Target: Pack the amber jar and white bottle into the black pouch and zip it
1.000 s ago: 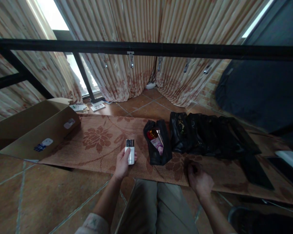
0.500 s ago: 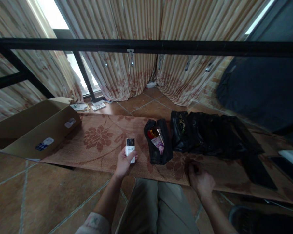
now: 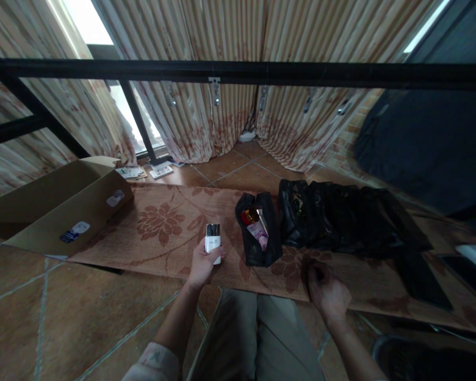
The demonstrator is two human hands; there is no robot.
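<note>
A white bottle point(image 3: 213, 244) with a shiny silver cap stands upright in my left hand point(image 3: 202, 264), its thumb across the front. Small print on it is too fine to read. To its right on the cloth is an open black pouch point(image 3: 265, 254); inside show a red and gold item point(image 3: 250, 215), a purple packet point(image 3: 258, 234) and a pale tube-like piece. My right hand point(image 3: 328, 291) rests at the cloth's near edge, fingers curled in a loose fist. Shadow hides whatever may be inside it.
Several black pouches point(image 3: 341, 219) stand in a row at right, with a flat black piece point(image 3: 424, 280) before them. An open cardboard box point(image 3: 91, 211) sits at left. A black metal bar point(image 3: 238, 72) crosses above the patterned cloth point(image 3: 162, 254); curtains point(image 3: 222, 121) hang behind.
Almost nothing differs. The whole view has shifted very slightly, while both hands keep their poses and the bottle stays in my left hand.
</note>
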